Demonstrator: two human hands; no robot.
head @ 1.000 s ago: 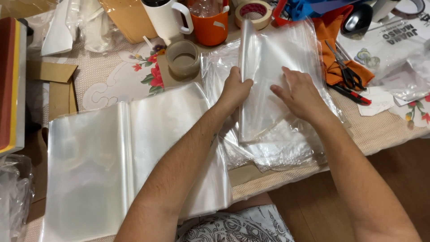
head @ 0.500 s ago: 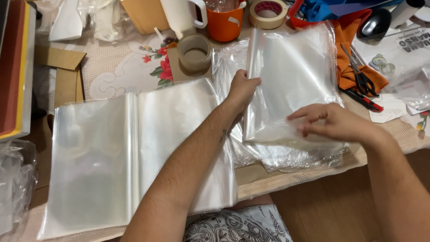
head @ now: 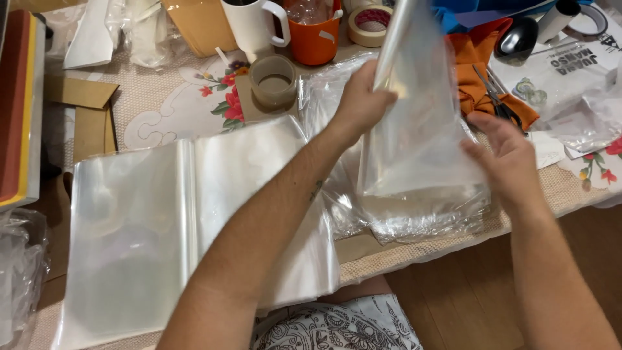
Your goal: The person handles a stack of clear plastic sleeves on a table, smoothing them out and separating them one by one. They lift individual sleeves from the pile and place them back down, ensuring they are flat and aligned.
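Note:
My left hand [head: 359, 104] grips the upper left edge of a clear plastic bag [head: 421, 129] and holds it raised above the table. Just to the bag's right, my right hand [head: 508, 159] has its fingers spread beside the lower edge, touching or nearly touching it. Under the raised bag lies a stack of similar clear bags [head: 414, 220] near the table's front edge. A second, flat pile of clear bags [head: 162, 220] covers the table at the left, under my left forearm.
Behind stand a brown tape roll [head: 274, 79], a white mug [head: 249, 26], an orange cup [head: 317, 35] and another tape roll [head: 369, 23]. Scissors [head: 494, 100] lie on orange cloth [head: 483, 71] at the right. Cardboard pieces [head: 81, 104] lie far left.
The clear bag has been lifted off the stack and now stands upright in my left hand. My right hand has let go of its lower edge and opened beside it.

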